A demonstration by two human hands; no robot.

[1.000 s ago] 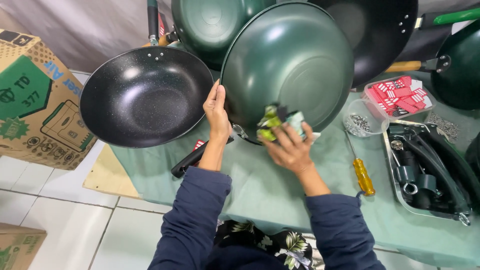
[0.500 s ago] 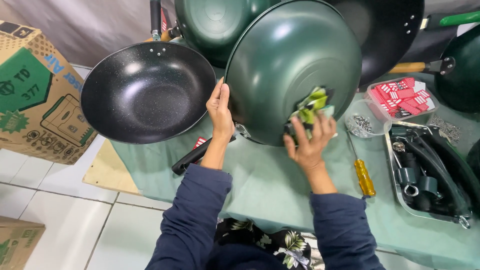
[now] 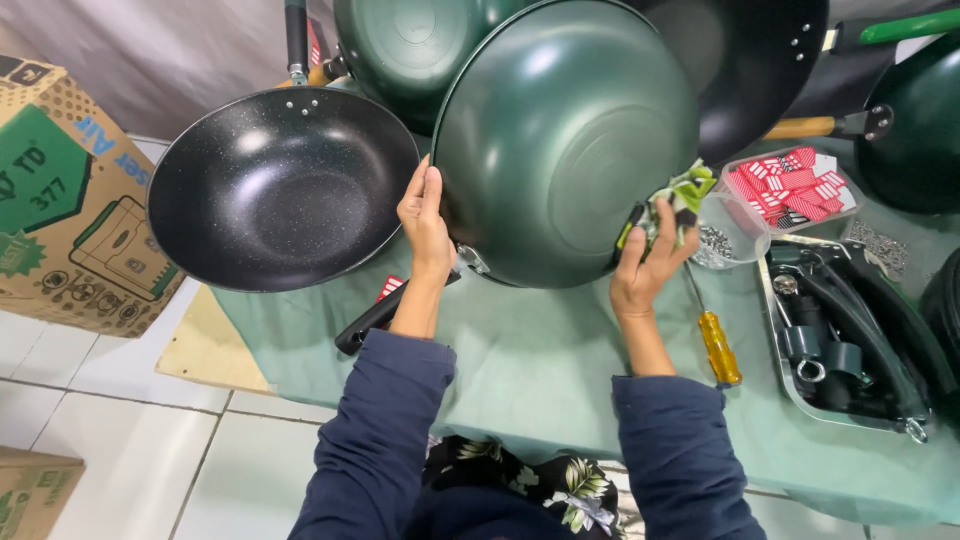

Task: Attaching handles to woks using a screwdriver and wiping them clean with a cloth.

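Observation:
A dark green wok [image 3: 560,140] is tilted up with its rounded underside facing me. My left hand [image 3: 425,222] grips its rim at the lower left. My right hand [image 3: 648,258] presses a green and white cloth [image 3: 672,200] against the wok's lower right edge. A black wok handle [image 3: 378,316] lies on the green table cover [image 3: 540,360] just below my left wrist.
A black speckled wok [image 3: 280,190] sits at the left, more woks behind. A yellow-handled screwdriver [image 3: 716,340], a clear cup of screws [image 3: 722,232], a box of red packets [image 3: 790,185] and a metal tray of black handles [image 3: 850,340] lie right. Cardboard boxes [image 3: 60,200] stand left.
My right hand has slid the cloth from the wok's lower middle to its lower right edge. The left hand keeps its hold on the rim.

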